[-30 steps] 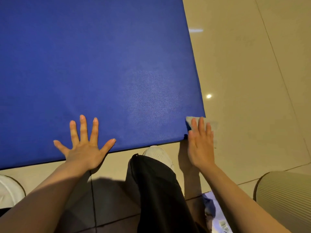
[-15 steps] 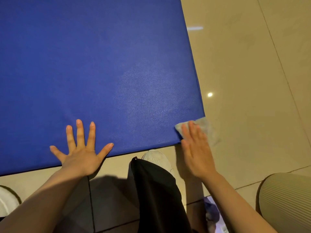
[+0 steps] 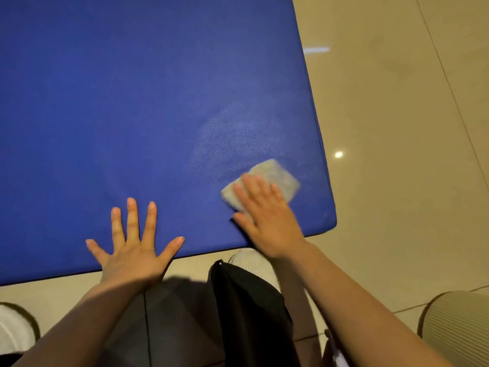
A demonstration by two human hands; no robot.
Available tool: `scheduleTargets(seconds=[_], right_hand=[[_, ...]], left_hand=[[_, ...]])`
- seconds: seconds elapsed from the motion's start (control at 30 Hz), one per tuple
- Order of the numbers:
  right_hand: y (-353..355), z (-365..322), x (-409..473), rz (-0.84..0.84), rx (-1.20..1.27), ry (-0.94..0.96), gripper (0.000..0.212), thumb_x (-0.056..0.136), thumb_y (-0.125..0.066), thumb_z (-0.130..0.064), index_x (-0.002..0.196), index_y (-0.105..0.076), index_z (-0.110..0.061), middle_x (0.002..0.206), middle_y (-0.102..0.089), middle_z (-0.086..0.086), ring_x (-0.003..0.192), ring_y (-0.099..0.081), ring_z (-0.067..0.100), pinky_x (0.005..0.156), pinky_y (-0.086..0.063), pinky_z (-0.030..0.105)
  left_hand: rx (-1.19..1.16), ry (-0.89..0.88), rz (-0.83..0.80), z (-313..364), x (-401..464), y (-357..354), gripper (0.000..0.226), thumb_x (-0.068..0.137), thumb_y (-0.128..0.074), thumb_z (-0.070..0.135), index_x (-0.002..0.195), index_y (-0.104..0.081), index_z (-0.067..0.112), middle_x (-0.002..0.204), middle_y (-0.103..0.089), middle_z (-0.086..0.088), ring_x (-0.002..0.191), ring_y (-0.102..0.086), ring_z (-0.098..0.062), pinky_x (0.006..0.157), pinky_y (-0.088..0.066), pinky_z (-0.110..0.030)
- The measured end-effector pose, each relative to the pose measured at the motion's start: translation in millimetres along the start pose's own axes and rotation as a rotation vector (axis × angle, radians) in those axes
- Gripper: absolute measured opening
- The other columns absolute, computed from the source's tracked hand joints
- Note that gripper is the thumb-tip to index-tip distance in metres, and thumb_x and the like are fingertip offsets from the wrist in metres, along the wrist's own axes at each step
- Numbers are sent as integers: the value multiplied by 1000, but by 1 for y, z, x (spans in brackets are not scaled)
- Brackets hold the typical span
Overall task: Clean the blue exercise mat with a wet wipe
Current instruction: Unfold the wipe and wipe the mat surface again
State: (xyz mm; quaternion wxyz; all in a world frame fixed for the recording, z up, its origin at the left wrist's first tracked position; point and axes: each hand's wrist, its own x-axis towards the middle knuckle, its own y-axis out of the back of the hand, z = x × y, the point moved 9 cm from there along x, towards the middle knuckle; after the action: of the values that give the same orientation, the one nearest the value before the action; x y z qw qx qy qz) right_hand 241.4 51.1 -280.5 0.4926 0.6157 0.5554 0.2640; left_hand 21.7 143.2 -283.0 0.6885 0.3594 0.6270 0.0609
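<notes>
Mat (image 3: pixel 132 102), blue, fills the upper left and centre of the frame, lying flat on the floor (image 3: pixel 410 181) of pale glossy tiles; its near edge runs across the lower middle and its right corner sits at centre right. A paler, damp-looking patch shows on the mat's surface just above and left of the wipe. Floor occupies the right side and the bottom strip, with two bright light reflections right of the mat. Black trouser leg (image 3: pixel 251 313) rises from the bottom centre, ending at a white shoe (image 3: pixel 254 263) just below the mat's near edge. Ribbed beige bin (image 3: pixel 460 329) stands at lower right, partly cut off. Left hand (image 3: pixel 132 250) lies palm down at the mat's near edge, fingers spread wide, grip fully open and holding nothing. Right hand (image 3: pixel 264 218), blurred, lies flat on the mat near its right corner, fingers extended and pressing on the wipe (image 3: pixel 272 178) rather than closing around it. Wipe, grey and folded to a rough rectangle, lies on the mat, partly under the right fingers.
</notes>
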Motion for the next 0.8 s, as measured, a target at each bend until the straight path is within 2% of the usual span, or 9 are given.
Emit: scheduleTargets(seconds=[0.13,0.23,0.37,0.47,0.53,0.6,0.63,0.7,0.8], right_hand=[[29,101,-6,91,-33,-455,80,88,3,-69,156,-1,-26,164,7,0,151,8,21,120,8,39],[32,100,-5,83,-55,-530,83,86,3,-69,156,3,-23,164,11,4,150,12,25,118,12,39],[6,7,24,26,-39,-207,87,90,9,-71,155,-14,-17,164,-7,9,150,1,32,121,-3,51],[-23,-67,32,-70,-38,136,76,96,-15,-66,151,-36,-17,161,-24,7,149,-13,29,119,-6,48],[-21,-63,35,-51,-82,172,73,94,-26,-64,149,-40,-19,158,-30,5,147,-22,26,117,-9,45],[-1,-19,39,33,-107,15,76,93,-24,-66,149,-39,-18,158,-30,7,146,-24,26,117,-8,44],[12,15,39,72,-108,-122,81,91,-18,-69,152,-31,-18,161,-21,7,148,-17,25,118,-3,43],[35,86,30,86,-66,-422,87,86,-9,-74,156,-9,-22,164,-1,4,151,2,23,119,8,39],[54,127,20,56,37,-671,96,83,-3,-81,157,2,-20,164,11,5,150,13,22,121,7,42]], left_hand=[[28,-1,24,-1,5,-1,81,72,2,81,122,51,39,122,66,8,114,56,-20,111,6,-67],[22,7,42,-2,4,-2,82,72,3,80,125,48,38,124,64,8,113,57,-19,111,4,-67],[37,32,71,-2,6,-1,81,70,7,79,122,51,35,122,65,4,110,58,-21,112,0,-67],[53,39,85,-1,5,0,81,68,8,78,121,52,35,121,66,4,110,58,-21,112,-2,-67],[57,49,98,-3,8,0,82,67,8,79,121,52,35,121,66,3,111,57,-22,112,-2,-66],[41,31,139,-6,17,-4,84,67,10,79,124,50,34,123,64,2,112,57,-23,112,-3,-68],[18,-2,206,-6,20,-4,85,69,11,81,131,45,34,132,59,0,116,56,-23,110,-5,-71],[8,-19,312,-8,24,-2,90,78,7,85,152,10,35,160,21,-5,136,42,-20,99,-15,-79],[-51,-85,429,-10,28,-7,88,86,-10,80,150,-29,22,158,-23,-11,148,3,-27,84,-23,-84]])
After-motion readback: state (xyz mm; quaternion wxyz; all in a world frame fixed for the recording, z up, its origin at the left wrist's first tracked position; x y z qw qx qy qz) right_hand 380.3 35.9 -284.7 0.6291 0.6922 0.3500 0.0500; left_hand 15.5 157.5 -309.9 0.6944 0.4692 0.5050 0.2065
